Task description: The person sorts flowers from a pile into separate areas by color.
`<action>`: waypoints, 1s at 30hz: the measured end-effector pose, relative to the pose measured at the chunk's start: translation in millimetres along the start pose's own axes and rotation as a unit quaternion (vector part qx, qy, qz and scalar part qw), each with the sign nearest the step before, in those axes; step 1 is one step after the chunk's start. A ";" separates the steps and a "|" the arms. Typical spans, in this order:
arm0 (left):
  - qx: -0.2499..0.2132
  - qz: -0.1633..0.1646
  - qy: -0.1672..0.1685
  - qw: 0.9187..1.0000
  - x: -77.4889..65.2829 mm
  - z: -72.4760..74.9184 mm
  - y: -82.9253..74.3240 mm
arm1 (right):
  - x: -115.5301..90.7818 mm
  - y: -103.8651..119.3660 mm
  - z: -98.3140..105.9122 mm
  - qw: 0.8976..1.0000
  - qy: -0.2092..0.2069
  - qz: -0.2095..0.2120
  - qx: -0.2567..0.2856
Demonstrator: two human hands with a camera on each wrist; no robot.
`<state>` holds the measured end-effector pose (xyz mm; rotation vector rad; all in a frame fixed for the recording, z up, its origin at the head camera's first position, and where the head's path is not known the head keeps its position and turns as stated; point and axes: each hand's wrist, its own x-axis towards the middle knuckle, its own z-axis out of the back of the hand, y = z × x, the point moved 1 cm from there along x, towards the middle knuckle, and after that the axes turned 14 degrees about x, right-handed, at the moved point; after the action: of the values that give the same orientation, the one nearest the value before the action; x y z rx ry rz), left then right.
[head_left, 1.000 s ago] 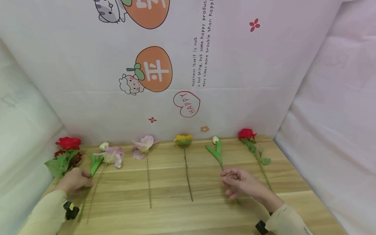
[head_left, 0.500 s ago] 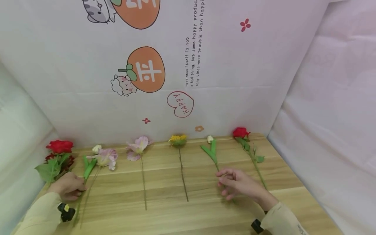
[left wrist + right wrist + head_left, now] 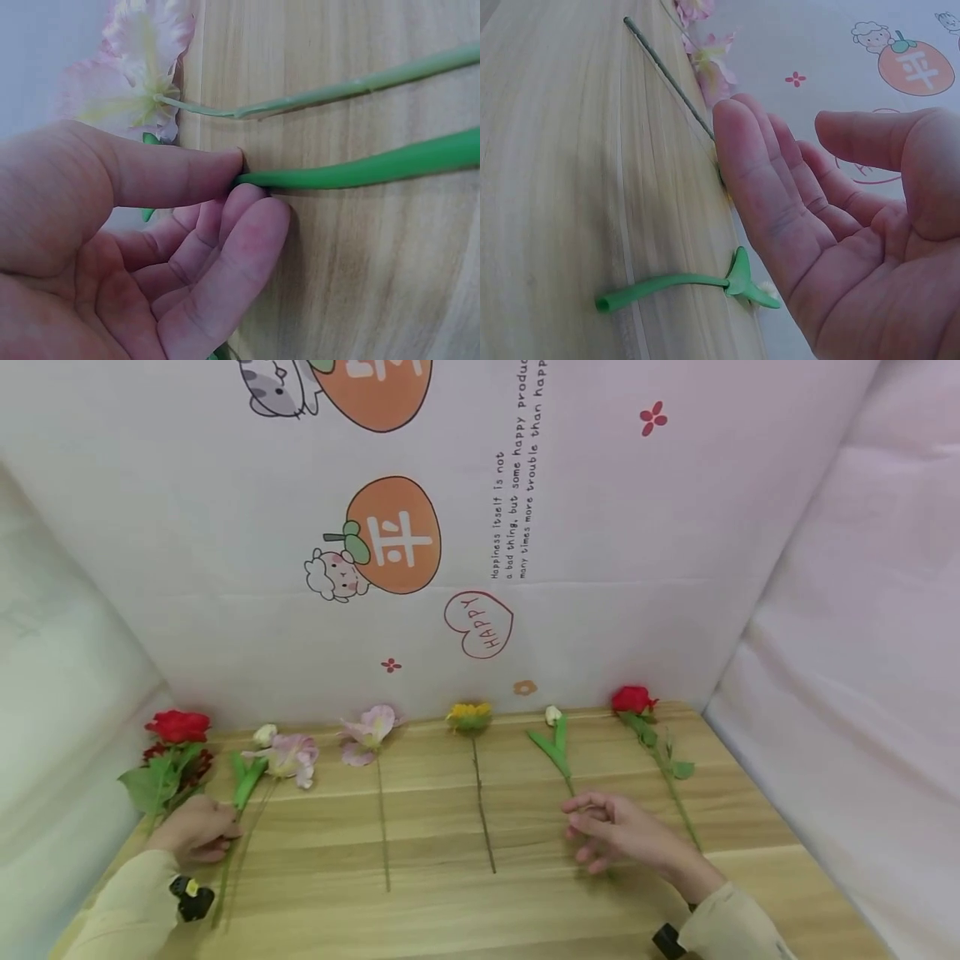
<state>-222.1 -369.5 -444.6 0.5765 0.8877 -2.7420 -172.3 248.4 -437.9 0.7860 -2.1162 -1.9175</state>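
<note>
In the head view my left hand (image 3: pixel 197 829) is at the left end of the table, over a white tulip (image 3: pixel 249 781) with green leaves. Thumb and fingers pinch its green stem (image 3: pixel 337 175), as the left wrist view shows. My right hand (image 3: pixel 618 833) hovers with loosely bent fingers over the stem of a second white tulip (image 3: pixel 555 752). The right wrist view shows this tulip's green stem (image 3: pixel 667 283) lying on the wood, apart from the fingers, with nothing in the palm.
A pink flower (image 3: pixel 291 757) lies against the left tulip, beside red roses (image 3: pixel 177 727) with leaves. Another pink flower (image 3: pixel 372 727), a yellow sunflower (image 3: pixel 470 717) and a red rose (image 3: pixel 633 699) lie in a row along the back edge of the wooden table (image 3: pixel 322 860), before a printed cloth.
The head view swung right and came back. My left fingers have drawn closer together on the tulip stem; the right hand has hardly moved.
</note>
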 end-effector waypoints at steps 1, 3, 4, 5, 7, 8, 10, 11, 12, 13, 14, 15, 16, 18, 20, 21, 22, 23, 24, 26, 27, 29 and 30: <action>-0.002 -0.001 -0.003 1.000 0.0 -0.3 -1.2 | -0.2 -0.1 -0.3 1.000 0.000 -0.001 0.000; -0.005 -0.003 -0.011 1.000 -0.1 -0.7 -3.9 | -0.4 -0.4 -0.6 1.000 0.000 0.000 -0.003; -0.005 -0.005 -0.013 1.000 0.0 -0.6 -5.1 | -0.1 -0.6 -0.8 1.000 -0.001 -0.002 -0.005; -0.006 -0.007 -0.016 1.000 0.1 -0.8 -6.1 | 0.1 -0.8 -1.0 1.000 0.000 -0.003 -0.006; -0.007 -0.011 -0.019 1.000 0.4 -1.0 -7.6 | 0.6 -1.1 -1.5 1.000 0.003 -0.004 -0.008; -0.009 -0.012 -0.019 1.000 0.5 -1.3 -7.7 | 1.0 -1.5 -1.5 1.000 0.005 -0.003 -0.009; -0.009 -0.012 -0.019 1.000 0.2 -2.0 -7.0 | 2.3 -2.5 -1.7 1.000 0.010 -0.005 -0.010; -0.008 -0.010 -0.020 1.000 -0.2 -2.4 -6.1 | 3.0 -2.7 -2.0 1.000 0.013 -0.004 -0.010; -0.008 -0.008 -0.021 1.000 -0.9 -2.6 -5.2 | 4.2 -3.4 -2.0 1.000 0.016 -0.005 -0.010; -0.008 -0.004 -0.022 1.000 -1.6 -2.9 -4.0 | 5.3 -3.8 -2.3 1.000 0.019 -0.005 -0.009; -0.008 0.000 -0.023 1.000 -2.5 -3.2 -2.8 | 6.5 -4.4 -2.4 1.000 0.022 -0.005 -0.010; -0.008 -0.001 -0.024 1.000 -3.6 -3.2 -1.7 | 7.8 -5.1 -2.6 1.000 0.025 -0.005 -0.009; -0.009 -0.002 -0.024 1.000 -4.1 -3.3 -1.6 | 8.0 -5.5 -2.4 1.000 0.027 -0.004 -0.010; -0.013 -0.004 -0.023 1.000 -4.9 -3.5 -1.6 | 8.5 -6.7 -1.9 1.000 0.029 -0.006 -0.010; -0.019 -0.007 -0.021 1.000 -5.6 -3.6 -1.5 | 8.4 -7.6 -1.4 0.999 0.029 -0.008 -0.010; -0.021 -0.009 -0.020 1.000 -5.8 -3.5 -1.5 | 8.4 -8.0 -1.1 1.000 0.028 -0.009 -0.009; -0.023 -0.008 -0.019 1.000 -6.1 -3.5 -1.4 | 8.2 -8.2 -0.9 1.000 0.028 -0.010 -0.009; -0.024 -0.008 -0.018 1.000 -6.3 -3.4 -1.5 | 8.2 -8.4 -0.7 1.000 0.026 -0.012 -0.009; -0.024 -0.008 -0.017 1.000 -6.5 -3.2 -1.7 | 7.9 -8.3 -0.7 1.000 0.025 -0.012 -0.008; -0.023 -0.009 -0.015 1.000 -6.7 -2.9 -1.9 | 7.6 -8.1 -0.5 1.000 0.023 -0.013 -0.008; -0.022 -0.010 -0.015 1.000 -6.6 -2.7 -2.0 | 7.5 -7.8 -0.7 1.000 0.023 -0.013 -0.008; -0.022 -0.008 -0.017 1.000 -6.2 -2.5 -2.1 | 7.2 -7.0 -1.3 1.000 0.024 -0.015 -0.005; -0.022 -0.008 -0.018 1.000 -6.1 -2.4 -2.0 | 7.0 -6.6 -1.6 1.000 0.025 -0.015 -0.004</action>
<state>-216.5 -366.0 -442.8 0.5136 0.9468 -2.7298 -175.8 243.4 -445.5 0.8586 -2.0774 -1.8990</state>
